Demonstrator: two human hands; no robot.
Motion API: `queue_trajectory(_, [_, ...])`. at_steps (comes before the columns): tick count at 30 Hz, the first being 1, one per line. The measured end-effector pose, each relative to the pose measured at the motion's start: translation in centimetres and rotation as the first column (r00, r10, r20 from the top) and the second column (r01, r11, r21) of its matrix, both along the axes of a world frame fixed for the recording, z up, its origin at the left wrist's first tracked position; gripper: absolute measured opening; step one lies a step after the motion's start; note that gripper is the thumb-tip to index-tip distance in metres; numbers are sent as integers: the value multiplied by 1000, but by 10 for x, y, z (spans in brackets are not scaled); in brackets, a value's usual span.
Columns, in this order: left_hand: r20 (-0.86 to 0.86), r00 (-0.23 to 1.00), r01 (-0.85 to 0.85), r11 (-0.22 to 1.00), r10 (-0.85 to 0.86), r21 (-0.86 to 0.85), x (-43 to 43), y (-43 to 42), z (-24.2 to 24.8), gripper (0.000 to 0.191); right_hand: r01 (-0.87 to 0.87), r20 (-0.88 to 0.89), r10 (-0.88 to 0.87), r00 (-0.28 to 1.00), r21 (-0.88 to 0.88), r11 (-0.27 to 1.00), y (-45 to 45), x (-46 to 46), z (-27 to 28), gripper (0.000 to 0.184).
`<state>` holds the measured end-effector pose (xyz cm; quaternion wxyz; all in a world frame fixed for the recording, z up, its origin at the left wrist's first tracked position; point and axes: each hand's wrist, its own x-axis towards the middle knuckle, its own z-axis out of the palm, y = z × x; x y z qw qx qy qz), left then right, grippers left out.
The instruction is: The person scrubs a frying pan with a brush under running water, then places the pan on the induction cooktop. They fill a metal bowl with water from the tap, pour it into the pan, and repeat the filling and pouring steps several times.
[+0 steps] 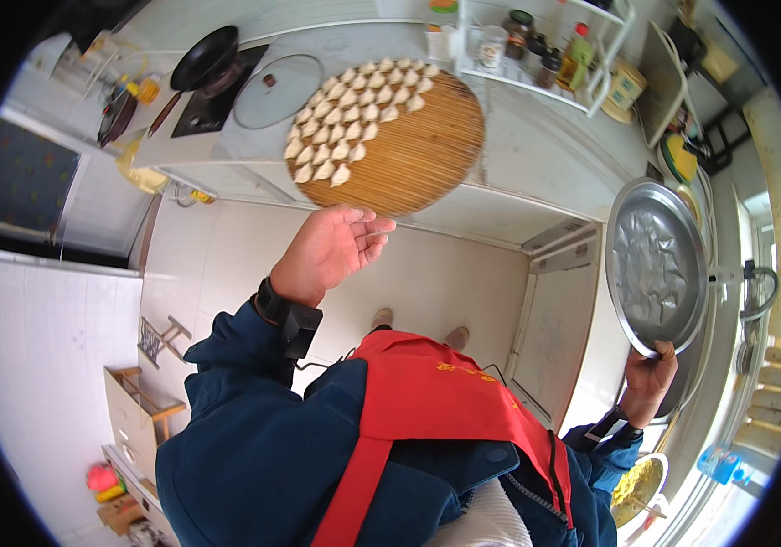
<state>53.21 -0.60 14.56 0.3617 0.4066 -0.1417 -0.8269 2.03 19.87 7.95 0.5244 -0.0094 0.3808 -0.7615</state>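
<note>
My left hand, dusted with flour, is raised palm up near the front edge of a round woven tray; its fingers are loosely curled and hold nothing. Rows of shaped dumplings cover the left and back of that tray, which rests on the counter. At the right, my right hand grips the near rim of a round metal pan. The pan is tilted, and its shiny inner bottom shows wrinkled reflections or a thin film; which of these, I cannot tell.
A glass lid and a black wok on a cooktop stand at the left. Behind the tray is a white rack with jars and bottles. A bowl of yellow filling sits at the lower right. A wooden stool is at the lower left.
</note>
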Motion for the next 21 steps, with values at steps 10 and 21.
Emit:
queue_trajectory(10, [16, 917, -400, 916, 400, 15, 272, 82, -3, 14, -333, -65, 334, 940, 24, 943, -166, 195, 42, 10])
queue_trajectory(21, [10, 633, -774, 632, 774, 41, 500, 164, -4, 13, -592, -10, 592, 806, -20, 806, -350, 467, 70, 18])
